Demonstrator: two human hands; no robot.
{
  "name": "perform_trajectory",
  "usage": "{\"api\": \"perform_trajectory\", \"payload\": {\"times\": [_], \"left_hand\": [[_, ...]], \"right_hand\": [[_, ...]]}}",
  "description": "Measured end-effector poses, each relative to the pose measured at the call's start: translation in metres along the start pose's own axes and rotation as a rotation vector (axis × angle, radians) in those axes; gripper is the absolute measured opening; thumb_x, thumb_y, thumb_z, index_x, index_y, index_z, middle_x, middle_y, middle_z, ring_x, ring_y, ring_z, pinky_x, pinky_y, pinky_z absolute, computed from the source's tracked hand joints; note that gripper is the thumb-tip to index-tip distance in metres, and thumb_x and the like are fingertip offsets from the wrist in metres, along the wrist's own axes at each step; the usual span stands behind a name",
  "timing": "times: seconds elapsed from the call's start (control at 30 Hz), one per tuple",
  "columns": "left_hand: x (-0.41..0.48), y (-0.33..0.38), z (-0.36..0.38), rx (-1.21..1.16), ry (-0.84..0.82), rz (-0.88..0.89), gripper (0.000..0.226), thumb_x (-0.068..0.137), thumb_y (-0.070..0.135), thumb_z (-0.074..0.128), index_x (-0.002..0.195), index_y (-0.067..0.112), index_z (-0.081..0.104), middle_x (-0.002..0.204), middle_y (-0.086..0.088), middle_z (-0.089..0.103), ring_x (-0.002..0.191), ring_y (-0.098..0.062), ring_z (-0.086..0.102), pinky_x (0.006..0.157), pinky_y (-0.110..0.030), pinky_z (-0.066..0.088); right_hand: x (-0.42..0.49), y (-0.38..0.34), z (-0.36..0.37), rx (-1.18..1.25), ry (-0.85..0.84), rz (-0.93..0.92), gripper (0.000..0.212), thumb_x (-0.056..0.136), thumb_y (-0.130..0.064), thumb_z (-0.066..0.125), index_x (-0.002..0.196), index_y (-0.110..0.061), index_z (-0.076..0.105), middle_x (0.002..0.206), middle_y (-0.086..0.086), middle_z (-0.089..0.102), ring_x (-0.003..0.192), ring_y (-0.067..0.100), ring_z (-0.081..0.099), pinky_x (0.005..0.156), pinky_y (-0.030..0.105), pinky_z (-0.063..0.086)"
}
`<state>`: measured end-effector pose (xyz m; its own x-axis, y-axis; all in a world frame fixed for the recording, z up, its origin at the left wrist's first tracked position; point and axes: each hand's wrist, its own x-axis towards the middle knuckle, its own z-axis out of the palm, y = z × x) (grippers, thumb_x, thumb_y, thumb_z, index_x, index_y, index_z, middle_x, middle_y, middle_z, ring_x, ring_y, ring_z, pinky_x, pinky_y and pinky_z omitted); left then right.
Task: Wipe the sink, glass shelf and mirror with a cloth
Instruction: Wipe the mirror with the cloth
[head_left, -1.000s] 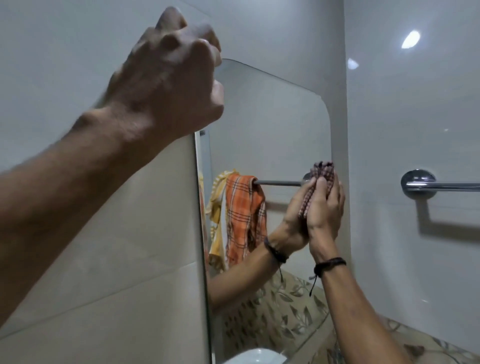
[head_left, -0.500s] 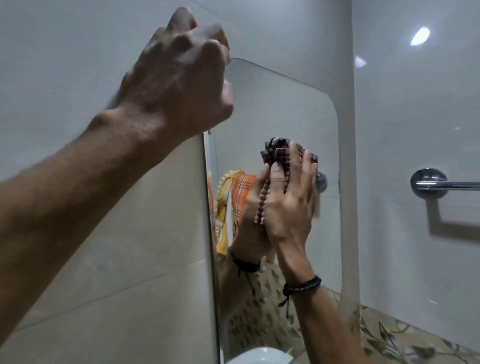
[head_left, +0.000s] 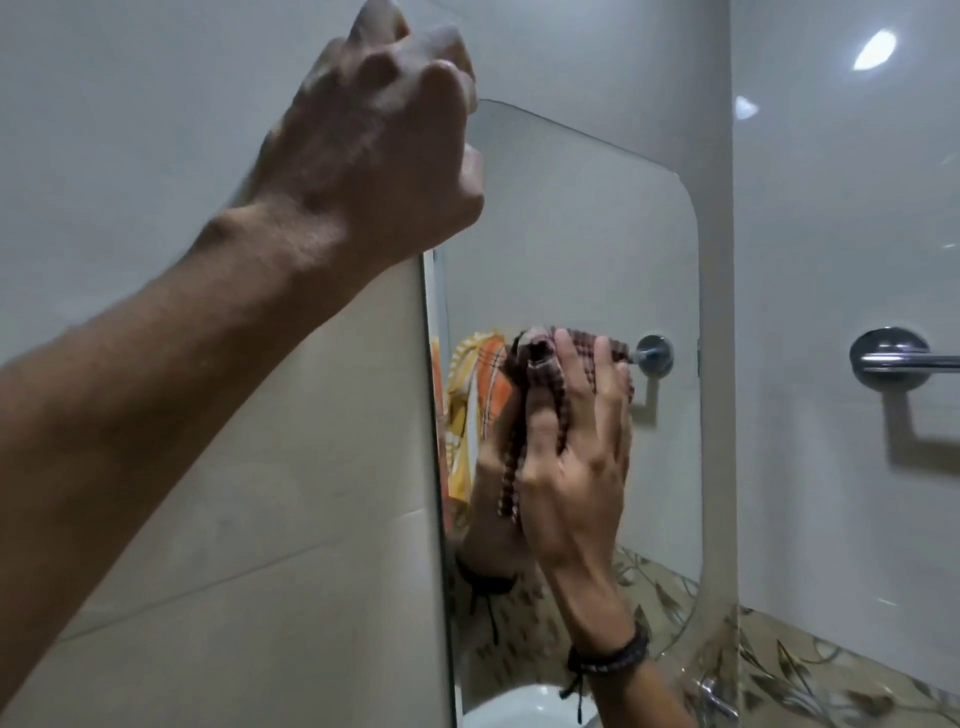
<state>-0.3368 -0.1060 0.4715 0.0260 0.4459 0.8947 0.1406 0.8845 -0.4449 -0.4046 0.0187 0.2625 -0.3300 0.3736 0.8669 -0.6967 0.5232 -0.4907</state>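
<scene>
The mirror (head_left: 571, 234), with rounded corners, hangs on the white tiled wall at a steep angle to me. My left hand (head_left: 374, 156) is curled over the mirror's upper left corner, fingers closed on its edge. My right hand (head_left: 576, 447) presses a dark red checked cloth (head_left: 545, 364) flat against the glass at mid height, fingers spread over it; a strip of cloth hangs down beside my palm. The hand's reflection shows behind it. A sliver of the white sink (head_left: 519, 709) appears at the bottom edge. No glass shelf is visible.
A chrome towel rail (head_left: 893, 358) is fixed to the right wall; it and an orange checked towel (head_left: 478, 395) appear as reflections in the mirror. Floral tiles (head_left: 810, 670) run along the lower wall. A chrome tap (head_left: 717, 699) shows, blurred, at the bottom right.
My right hand with the cloth slid left across the glass from the mirror's right edge, rose slightly, then came down a little. My left hand stayed on the mirror's top corner.
</scene>
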Motion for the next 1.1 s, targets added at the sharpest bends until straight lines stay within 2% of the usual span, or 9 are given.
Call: {"api": "perform_trajectory", "payload": {"times": [0.13, 0.27, 0.4, 0.5, 0.6, 0.67, 0.8, 0.87, 1.1], "left_hand": [[-0.001, -0.001, 0.0, 0.001, -0.003, -0.01, 0.031, 0.088, 0.019, 0.045, 0.1, -0.001, 0.066, 0.122, -0.013, 0.066, 0.108, -0.037, 0.059, 0.09, -0.046, 0.048], [0.0, -0.002, 0.0, 0.009, -0.008, -0.016, 0.033, 0.086, 0.021, 0.044, 0.1, 0.0, 0.065, 0.122, -0.012, 0.065, 0.108, -0.038, 0.059, 0.09, -0.047, 0.05], [0.0, -0.002, 0.002, 0.016, -0.009, -0.021, 0.034, 0.087, 0.019, 0.044, 0.106, 0.001, 0.066, 0.126, -0.011, 0.063, 0.119, -0.038, 0.051, 0.096, -0.049, 0.047], [0.0, -0.001, 0.002, 0.025, -0.006, -0.014, 0.03, 0.086, 0.02, 0.044, 0.099, 0.001, 0.064, 0.123, -0.012, 0.065, 0.111, -0.039, 0.057, 0.091, -0.047, 0.049], [-0.001, -0.002, 0.004, 0.026, -0.014, -0.014, 0.029, 0.088, 0.019, 0.047, 0.101, -0.001, 0.063, 0.114, -0.019, 0.066, 0.101, -0.042, 0.061, 0.082, -0.045, 0.048], [-0.001, -0.004, 0.005, -0.003, -0.021, -0.026, 0.026, 0.086, 0.022, 0.045, 0.099, 0.004, 0.06, 0.113, -0.019, 0.067, 0.103, -0.043, 0.062, 0.085, -0.045, 0.052], [-0.002, -0.005, 0.002, -0.027, -0.027, -0.012, 0.031, 0.084, 0.023, 0.043, 0.099, 0.004, 0.063, 0.125, -0.012, 0.066, 0.111, -0.041, 0.061, 0.093, -0.05, 0.052], [-0.002, -0.003, 0.0, -0.036, -0.015, -0.008, 0.031, 0.086, 0.02, 0.045, 0.1, 0.0, 0.065, 0.126, -0.011, 0.066, 0.11, -0.04, 0.06, 0.092, -0.047, 0.049], [-0.003, 0.001, 0.0, 0.024, -0.033, 0.013, 0.029, 0.087, 0.019, 0.044, 0.097, -0.002, 0.062, 0.128, -0.013, 0.063, 0.112, -0.041, 0.057, 0.093, -0.05, 0.046]], "right_hand": [[-0.007, -0.037, 0.008, -0.075, -0.05, -0.182, 0.056, 0.1, -0.048, 0.032, 0.155, -0.041, 0.029, 0.168, -0.008, 0.01, 0.155, 0.011, -0.001, 0.123, 0.057, 0.015], [-0.069, -0.021, 0.0, -0.099, -0.099, -0.402, 0.046, 0.103, -0.045, 0.037, 0.148, -0.037, 0.045, 0.164, -0.001, 0.027, 0.153, 0.023, 0.019, 0.116, 0.059, 0.028], [-0.058, 0.044, -0.01, -0.083, -0.024, -0.204, 0.048, 0.105, -0.052, 0.027, 0.149, -0.038, 0.039, 0.165, -0.005, 0.024, 0.154, 0.021, 0.016, 0.116, 0.062, 0.028], [-0.01, 0.076, -0.016, -0.01, 0.029, 0.067, 0.05, 0.1, -0.059, 0.024, 0.15, -0.053, 0.028, 0.166, -0.014, 0.015, 0.154, 0.009, 0.008, 0.122, 0.056, 0.021], [0.033, 0.069, -0.015, -0.023, 0.079, 0.219, 0.055, 0.098, -0.059, 0.024, 0.152, -0.049, 0.028, 0.167, -0.01, 0.014, 0.154, 0.009, 0.007, 0.124, 0.05, 0.017], [0.031, 0.043, -0.009, -0.032, 0.053, 0.193, 0.055, 0.099, -0.053, 0.028, 0.153, -0.043, 0.029, 0.167, -0.007, 0.014, 0.154, 0.011, 0.005, 0.125, 0.049, 0.015], [-0.039, 0.0, 0.002, -0.085, -0.029, -0.268, 0.052, 0.099, -0.036, 0.041, 0.151, -0.031, 0.041, 0.165, 0.001, 0.024, 0.155, 0.021, 0.013, 0.119, 0.057, 0.024], [-0.057, 0.013, -0.002, -0.085, -0.039, -0.342, 0.047, 0.103, -0.041, 0.042, 0.148, -0.031, 0.045, 0.163, 0.002, 0.03, 0.153, 0.026, 0.02, 0.115, 0.06, 0.03], [0.018, 0.058, -0.009, -0.035, 0.054, 0.046, 0.054, 0.1, -0.055, 0.026, 0.153, -0.045, 0.03, 0.166, -0.012, 0.016, 0.154, 0.009, 0.007, 0.123, 0.051, 0.02]]}}
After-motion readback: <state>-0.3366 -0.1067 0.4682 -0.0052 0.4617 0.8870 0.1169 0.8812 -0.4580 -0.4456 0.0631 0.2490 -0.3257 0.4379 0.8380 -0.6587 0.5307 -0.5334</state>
